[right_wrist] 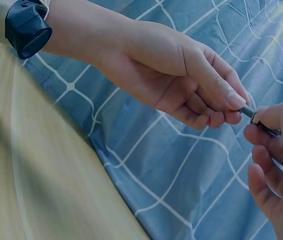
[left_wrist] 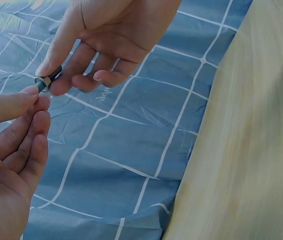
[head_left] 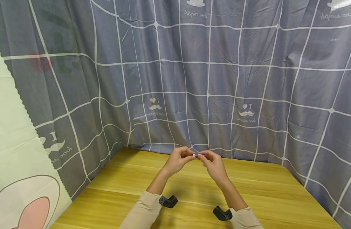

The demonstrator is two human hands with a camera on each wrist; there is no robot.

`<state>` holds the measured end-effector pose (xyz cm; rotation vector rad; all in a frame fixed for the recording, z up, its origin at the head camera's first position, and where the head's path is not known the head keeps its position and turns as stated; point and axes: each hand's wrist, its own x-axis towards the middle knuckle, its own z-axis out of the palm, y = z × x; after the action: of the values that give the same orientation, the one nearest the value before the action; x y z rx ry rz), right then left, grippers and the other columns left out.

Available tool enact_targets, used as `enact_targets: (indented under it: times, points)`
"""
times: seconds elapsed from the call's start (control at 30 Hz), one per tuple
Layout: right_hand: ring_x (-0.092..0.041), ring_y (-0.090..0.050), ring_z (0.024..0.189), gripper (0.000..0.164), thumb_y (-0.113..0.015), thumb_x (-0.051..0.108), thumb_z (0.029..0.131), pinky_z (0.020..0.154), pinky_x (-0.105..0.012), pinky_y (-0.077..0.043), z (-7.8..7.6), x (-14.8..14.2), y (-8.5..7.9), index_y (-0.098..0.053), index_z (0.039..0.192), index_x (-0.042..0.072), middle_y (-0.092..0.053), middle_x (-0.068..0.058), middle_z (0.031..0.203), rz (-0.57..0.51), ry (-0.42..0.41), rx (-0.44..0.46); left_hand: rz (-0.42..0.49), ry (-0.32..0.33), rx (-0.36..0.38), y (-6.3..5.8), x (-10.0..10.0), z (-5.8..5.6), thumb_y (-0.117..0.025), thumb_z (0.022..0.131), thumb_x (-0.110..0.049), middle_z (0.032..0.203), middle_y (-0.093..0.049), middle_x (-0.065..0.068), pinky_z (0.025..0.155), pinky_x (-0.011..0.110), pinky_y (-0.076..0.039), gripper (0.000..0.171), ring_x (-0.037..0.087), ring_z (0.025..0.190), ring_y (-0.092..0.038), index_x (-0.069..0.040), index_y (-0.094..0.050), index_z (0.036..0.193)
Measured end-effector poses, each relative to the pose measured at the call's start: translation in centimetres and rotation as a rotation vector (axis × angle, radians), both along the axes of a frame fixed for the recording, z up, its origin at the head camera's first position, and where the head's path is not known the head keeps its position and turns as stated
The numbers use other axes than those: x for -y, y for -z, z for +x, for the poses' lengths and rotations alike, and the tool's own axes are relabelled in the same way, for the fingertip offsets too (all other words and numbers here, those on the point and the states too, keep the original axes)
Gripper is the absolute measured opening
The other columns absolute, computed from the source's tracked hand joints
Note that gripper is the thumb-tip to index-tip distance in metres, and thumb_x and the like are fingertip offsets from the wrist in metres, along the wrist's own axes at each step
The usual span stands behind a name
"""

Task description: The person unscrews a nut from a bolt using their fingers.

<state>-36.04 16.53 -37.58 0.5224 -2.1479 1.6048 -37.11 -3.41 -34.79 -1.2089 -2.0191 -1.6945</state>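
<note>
Grey threaded metal bolt [right_wrist: 247,111], pinched between left hand [head_left: 177,160] at nine o'clock, right hand [head_left: 214,163] at three; likely threading, calling for steady twisting.

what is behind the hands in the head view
Behind the left hand and right hand, which pinch a bolt, are the table and gray curtain. The patches directly behind the hands, and anything beyond the curtain, are covered.
</note>
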Motion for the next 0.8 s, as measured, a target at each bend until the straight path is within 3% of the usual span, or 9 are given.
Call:
enact_targets:
  times: [0.23,0.47,0.63,0.8]
  points:
    - [-0.025,-0.063,0.097,0.024,-0.073,0.014,0.099,0.080,-0.032,-0.054,0.06,-0.04,0.00,-0.072,0.121,0.005,-0.069,-0.009,0.114,0.010,-0.006,0.004,-0.009,-0.015,-0.003,-0.02,-0.01,0.01,-0.067,0.096,0.009,0.097,-0.072,0.028,0.069,0.034,-0.054,0.010,0.001,0.075,-0.062,0.014,-0.070,0.104]
    - [-0.030,-0.061,0.095,0.015,-0.070,0.013,0.101,0.078,-0.031,-0.053,0.18,0.09,-0.09,-0.074,0.112,0.003,-0.070,-0.009,0.104,0.010,0.001,-0.009,-0.003,-0.014,-0.007,0.06,0.06,-0.01,-0.067,0.096,0.010,0.098,-0.070,0.030,0.069,0.027,-0.052,0.010,0.000,0.076,-0.062,0.016,-0.069,0.104]
    - [-0.026,-0.063,0.098,0.020,-0.072,0.010,0.100,0.080,-0.032,-0.053,0.12,0.11,-0.11,-0.071,0.119,0.005,-0.069,-0.010,0.112,0.010,-0.003,-0.006,-0.001,-0.018,-0.008,0.01,0.07,-0.07,-0.068,0.096,0.010,0.098,-0.072,0.028,0.072,0.034,-0.056,0.010,0.000,0.077,-0.063,0.016,-0.069,0.104]
    - [-0.026,-0.064,0.099,0.021,-0.068,0.016,0.103,0.080,-0.032,-0.053,0.08,0.18,-0.07,-0.072,0.119,0.002,-0.070,-0.011,0.110,-0.012,0.003,0.029,0.004,-0.010,-0.009,0.04,0.08,-0.12,-0.067,0.096,0.009,0.097,-0.072,0.028,0.071,0.028,-0.054,0.011,0.001,0.078,-0.064,0.016,-0.069,0.104]
